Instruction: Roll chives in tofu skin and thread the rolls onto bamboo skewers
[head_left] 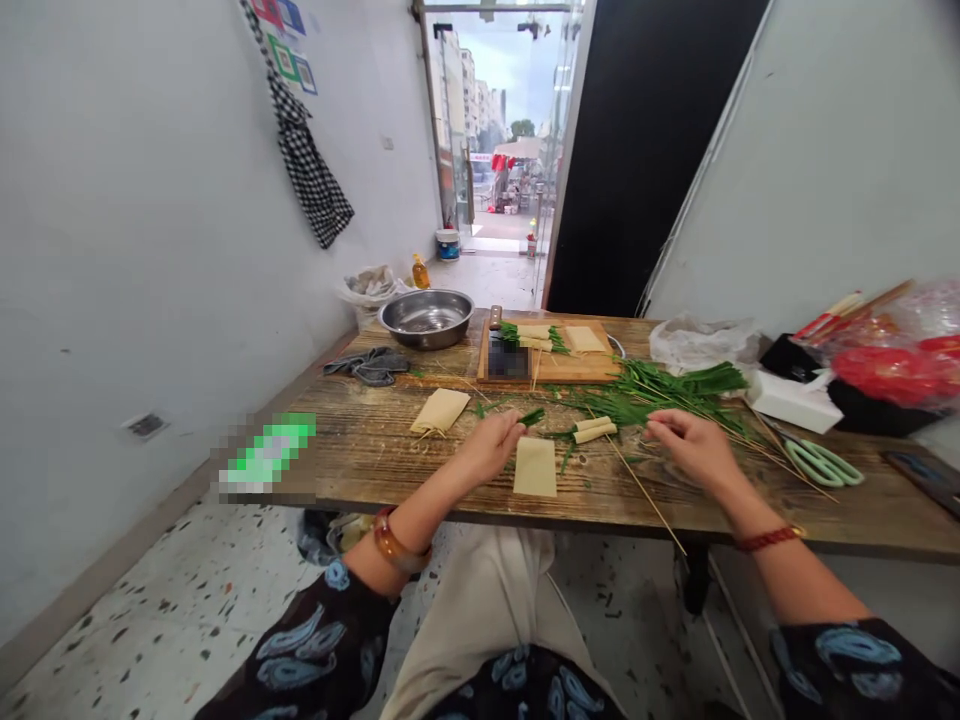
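My left hand [489, 445] is closed around a small bunch of green chives [533, 416], just above a square beige sheet, apparently tofu skin [535, 470], lying flat on the table. My right hand [694, 448] has thumb and fingertips together beside a heap of loose chives [622, 408]; whatever is between them is too small to make out. Between the hands lie beige rolls [595, 430] with chive ends sticking out, on a thin wooden skewer [645, 490]. Left of my left hand is a stack of beige sheets [441, 411].
Further back, a cutting board [600, 368] bears a cleaver [508, 358] and finished-looking rolls [535, 338]. A steel bowl [426, 318] and grey cloth [367, 366] are at the left. Green-handled scissors [825, 464], a white box [796, 398] and plastic bags [705, 342] lie right.
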